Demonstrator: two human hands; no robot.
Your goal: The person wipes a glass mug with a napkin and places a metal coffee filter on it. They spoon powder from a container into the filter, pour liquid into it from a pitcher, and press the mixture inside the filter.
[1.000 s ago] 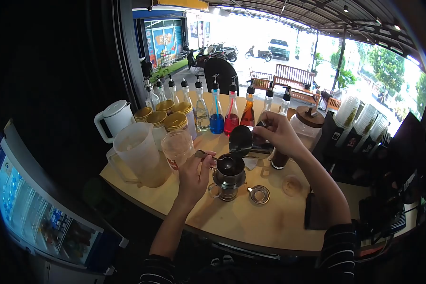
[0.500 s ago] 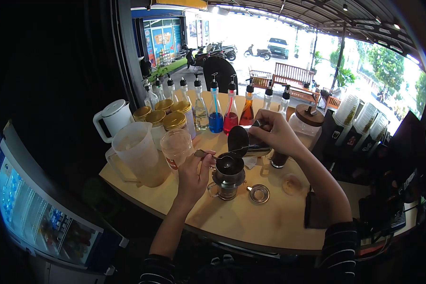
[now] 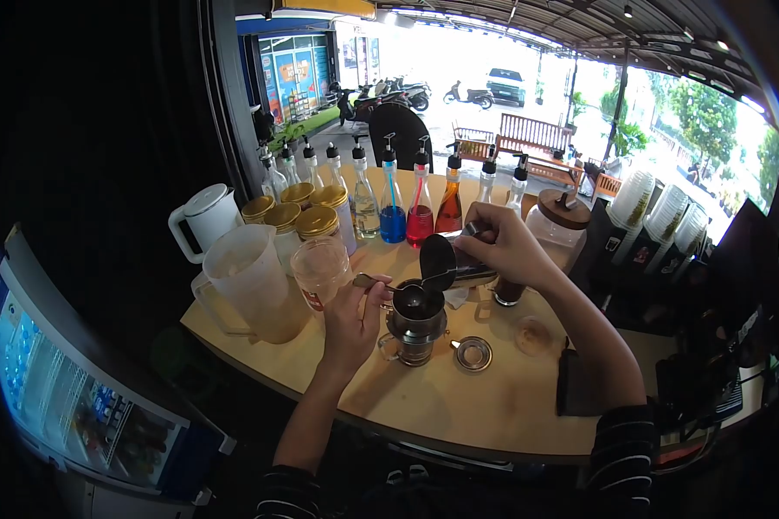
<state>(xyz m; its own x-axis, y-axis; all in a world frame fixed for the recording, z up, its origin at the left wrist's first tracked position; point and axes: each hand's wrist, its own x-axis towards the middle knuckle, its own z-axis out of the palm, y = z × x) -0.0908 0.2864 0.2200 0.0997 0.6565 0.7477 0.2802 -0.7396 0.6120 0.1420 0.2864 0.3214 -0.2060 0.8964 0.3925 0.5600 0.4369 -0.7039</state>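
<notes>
My left hand (image 3: pixel 352 322) is closed on the handle of a metal spoon (image 3: pixel 412 297), whose bowl lies over the mouth of a metal drip filter (image 3: pixel 418 318). The filter stands on a glass mug (image 3: pixel 414 351). In my right hand (image 3: pixel 504 242) is a metal pitcher (image 3: pixel 464 259), tilted left with its dark open mouth beside the spoon. A thin stream seems to run from its lip to the spoon. A small round metal lid (image 3: pixel 473 354) lies right of the mug. Left of the filter stands a clear jar (image 3: pixel 321 266), partly behind my left hand.
A plastic pitcher (image 3: pixel 249 281), a white jug (image 3: pixel 208 218) and gold-lidded jars (image 3: pixel 317 222) stand at the left. Behind is a row of pump bottles, one with blue liquid (image 3: pixel 393 223). At the right are a wooden-lidded jar (image 3: pixel 559 227) and stacked cups (image 3: pixel 632 199).
The pitcher in my right hand has tipped slightly, and a thin stream now shows at its lip. My left hand and the spoon have stayed nearly still. The view has shifted slightly.
</notes>
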